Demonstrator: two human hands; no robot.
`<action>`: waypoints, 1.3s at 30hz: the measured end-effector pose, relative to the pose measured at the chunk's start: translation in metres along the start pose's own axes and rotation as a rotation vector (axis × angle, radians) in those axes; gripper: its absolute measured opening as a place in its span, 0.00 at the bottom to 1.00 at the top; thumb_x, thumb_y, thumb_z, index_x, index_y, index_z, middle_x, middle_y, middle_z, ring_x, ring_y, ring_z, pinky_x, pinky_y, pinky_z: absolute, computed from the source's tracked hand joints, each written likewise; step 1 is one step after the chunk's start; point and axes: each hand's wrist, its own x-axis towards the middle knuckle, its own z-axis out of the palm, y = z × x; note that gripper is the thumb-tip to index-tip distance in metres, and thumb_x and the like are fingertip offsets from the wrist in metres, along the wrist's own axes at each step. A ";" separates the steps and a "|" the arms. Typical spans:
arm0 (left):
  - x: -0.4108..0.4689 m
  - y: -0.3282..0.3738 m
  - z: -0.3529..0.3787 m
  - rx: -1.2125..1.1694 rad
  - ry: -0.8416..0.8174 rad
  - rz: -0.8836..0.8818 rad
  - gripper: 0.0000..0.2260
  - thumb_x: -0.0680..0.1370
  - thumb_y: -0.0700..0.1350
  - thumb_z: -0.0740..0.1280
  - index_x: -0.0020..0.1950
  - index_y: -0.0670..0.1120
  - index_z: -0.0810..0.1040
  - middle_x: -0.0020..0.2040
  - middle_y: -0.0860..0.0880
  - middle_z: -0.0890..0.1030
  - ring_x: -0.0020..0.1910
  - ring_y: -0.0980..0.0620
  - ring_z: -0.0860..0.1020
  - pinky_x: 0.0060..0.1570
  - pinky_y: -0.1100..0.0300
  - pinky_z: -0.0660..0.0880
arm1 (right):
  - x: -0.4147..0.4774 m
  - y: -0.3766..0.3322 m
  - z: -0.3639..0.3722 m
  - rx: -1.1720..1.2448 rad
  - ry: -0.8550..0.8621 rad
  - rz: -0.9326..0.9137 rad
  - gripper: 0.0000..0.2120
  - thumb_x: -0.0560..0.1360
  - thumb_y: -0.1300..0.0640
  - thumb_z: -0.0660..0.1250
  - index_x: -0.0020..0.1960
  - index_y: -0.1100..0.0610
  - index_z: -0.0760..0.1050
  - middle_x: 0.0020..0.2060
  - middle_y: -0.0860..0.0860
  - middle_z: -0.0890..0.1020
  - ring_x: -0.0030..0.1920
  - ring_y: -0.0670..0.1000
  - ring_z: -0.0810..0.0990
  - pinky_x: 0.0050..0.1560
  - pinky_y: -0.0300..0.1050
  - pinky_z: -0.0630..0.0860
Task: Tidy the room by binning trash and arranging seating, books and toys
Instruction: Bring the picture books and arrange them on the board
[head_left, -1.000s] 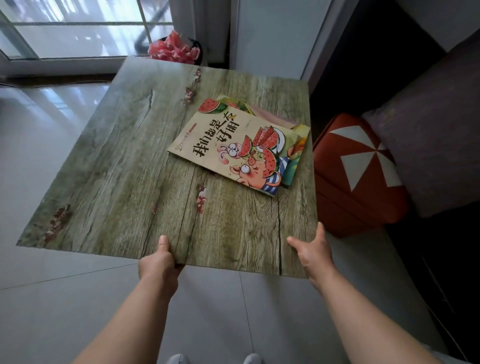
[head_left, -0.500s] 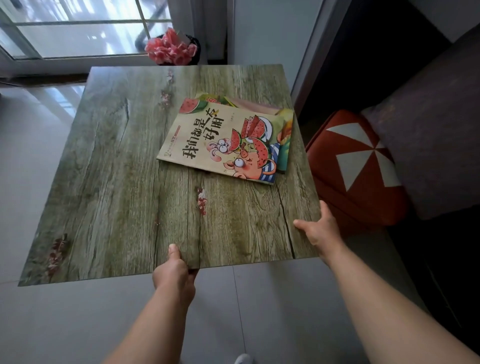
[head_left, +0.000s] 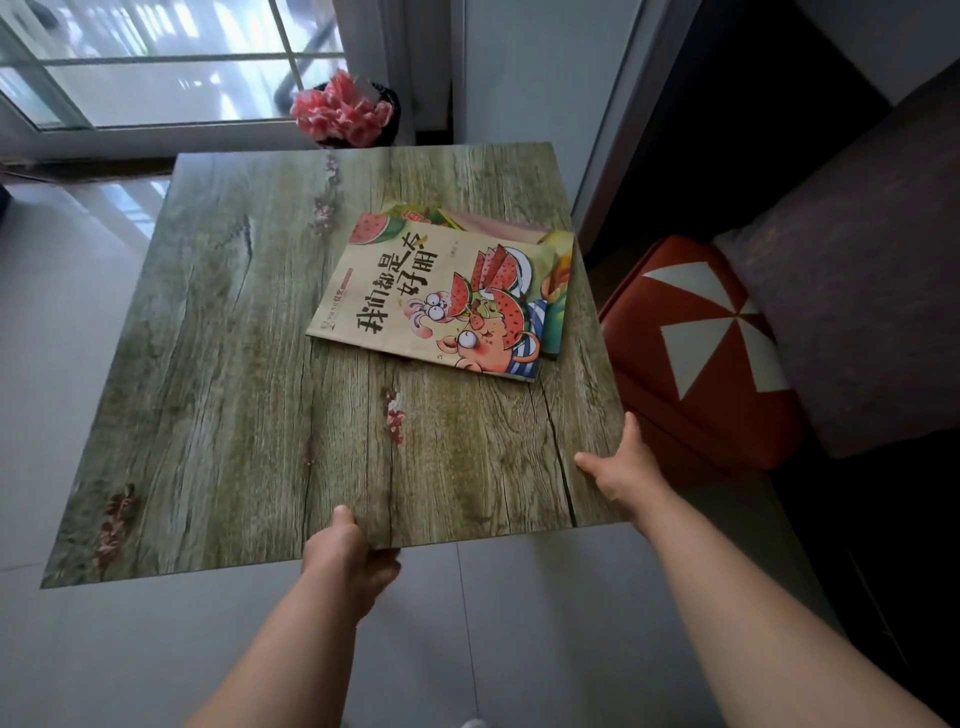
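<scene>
- Table (head_left: 234, 364): square, with a greenish wood-grain top. It stands on the pale tiled floor (head_left: 62, 322) and is seen from above, so its legs are hidden under the top.
- The left hand (head_left: 345, 561) grips the near edge of the table a little right of the middle. The thumb lies on the top and the fingers curl under the edge.
- The right hand (head_left: 623, 467) grips the right edge just beyond the near right corner. The thumb lies flat on the top and one finger points straight along the edge. The other fingers go below the edge, out of sight.
- The two hands are well apart, one on each of the two edges that meet at that corner. Both forearms are bare.
- A picture book (head_left: 441, 306) with watermelon slices and cartoon figures on its cover lies flat in the far right part of the top, askew to the table's edges.
- It lies on top of a few other books (head_left: 558, 291), which show past its far and right sides. They reach close to the right edge.
- A red stool (head_left: 691, 364) with white triangles on its seat stands on the floor just beside the table's right edge. Whether it touches the table cannot be told.
- A purple cushion (head_left: 857, 291) lies against the stool's far right side.
- A dark bin (head_left: 343, 111) filled with crumpled pink stuff stands on the floor just past the far edge, in front of a glass door (head_left: 156, 67).
</scene>
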 end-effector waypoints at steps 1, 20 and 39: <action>-0.008 0.001 0.001 0.117 -0.033 -0.048 0.12 0.83 0.45 0.55 0.54 0.35 0.70 0.43 0.37 0.75 0.39 0.42 0.76 0.38 0.52 0.76 | -0.004 -0.004 -0.001 -0.038 0.000 0.019 0.46 0.72 0.49 0.71 0.78 0.47 0.43 0.73 0.58 0.61 0.72 0.60 0.65 0.70 0.58 0.66; 0.011 0.178 0.092 0.594 0.057 0.703 0.26 0.80 0.40 0.64 0.76 0.42 0.61 0.69 0.42 0.73 0.53 0.46 0.77 0.41 0.59 0.75 | 0.028 -0.135 0.003 0.181 0.134 0.011 0.18 0.76 0.58 0.64 0.64 0.61 0.74 0.59 0.59 0.79 0.60 0.59 0.77 0.60 0.48 0.73; 0.081 0.263 0.174 0.840 -0.040 0.583 0.17 0.67 0.45 0.76 0.54 0.44 0.80 0.50 0.43 0.84 0.44 0.42 0.83 0.48 0.44 0.81 | 0.127 -0.199 0.001 0.402 0.247 0.121 0.08 0.70 0.66 0.60 0.42 0.61 0.78 0.45 0.61 0.83 0.44 0.61 0.83 0.41 0.56 0.81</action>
